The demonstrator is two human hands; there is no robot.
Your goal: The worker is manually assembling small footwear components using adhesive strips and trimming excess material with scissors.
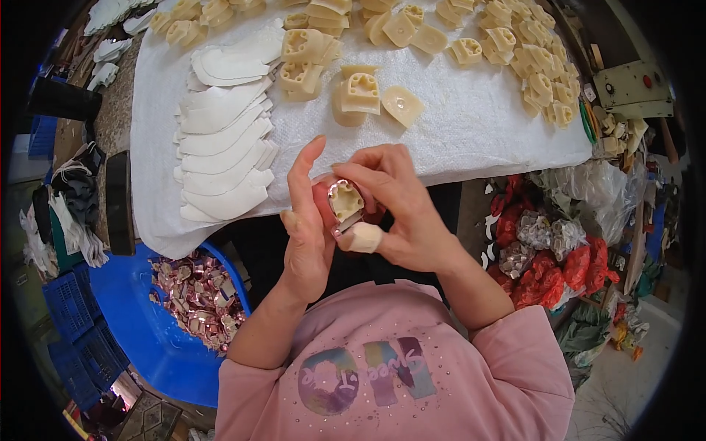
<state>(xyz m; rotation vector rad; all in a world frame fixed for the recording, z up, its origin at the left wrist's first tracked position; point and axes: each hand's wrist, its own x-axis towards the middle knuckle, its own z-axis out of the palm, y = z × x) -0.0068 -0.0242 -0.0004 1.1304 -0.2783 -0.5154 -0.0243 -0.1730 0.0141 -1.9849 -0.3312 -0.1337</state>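
Note:
In front of my chest, at the near edge of the table, both hands hold a shoe heel [345,198] with a shiny pink metallic outside and a cream, hollowed top face turned up. My left hand [304,224] supports it from the left, index finger pointing upward. From the other side, my right hand [401,206] grips it with bent fingers and a thumb wrapped in beige tape; the left thumb also has tape. Beyond them on the table stand bare cream heels [360,93], and one [402,106] lies with its smooth curved side up.
White curved sheet pieces [224,162] overlap in a row on the white cloth [471,140]. More cream heels [540,66] are heaped at far right. A blue tub [140,294] at lower left holds pink metallic heels [198,298]. Red bags [544,275] sit at right.

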